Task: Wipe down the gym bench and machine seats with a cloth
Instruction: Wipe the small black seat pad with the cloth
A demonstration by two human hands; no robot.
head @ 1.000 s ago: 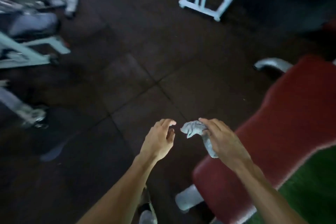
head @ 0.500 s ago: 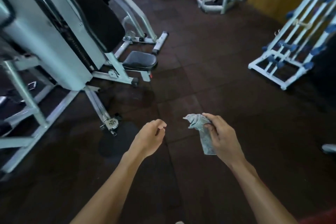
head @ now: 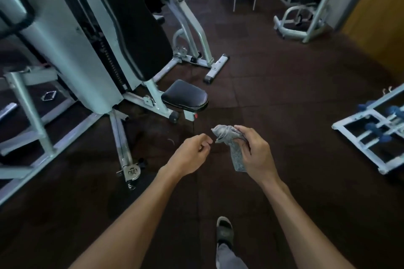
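My right hand (head: 255,153) grips a crumpled grey cloth (head: 231,144); one end sticks up past the thumb and the other hangs below the palm. My left hand (head: 190,155) hovers just left of the cloth with its fingers loosely curled and nothing in it. Ahead and to the left stands a white weight machine with a small black padded seat (head: 184,97) and a tall black backrest (head: 133,19) above it. The seat lies a short way beyond my hands, and neither hand touches it.
The machine's white frame legs (head: 122,144) spread over the dark rubber floor on the left. A white dumbbell rack (head: 369,129) stands at the right. More white equipment (head: 299,19) stands at the back. My sandalled foot (head: 224,230) is below my hands.
The view has swung up and left, away from the red bench, to the weight machine, which is now closer. Both hands keep their pose, and the cloth stays in my right hand.
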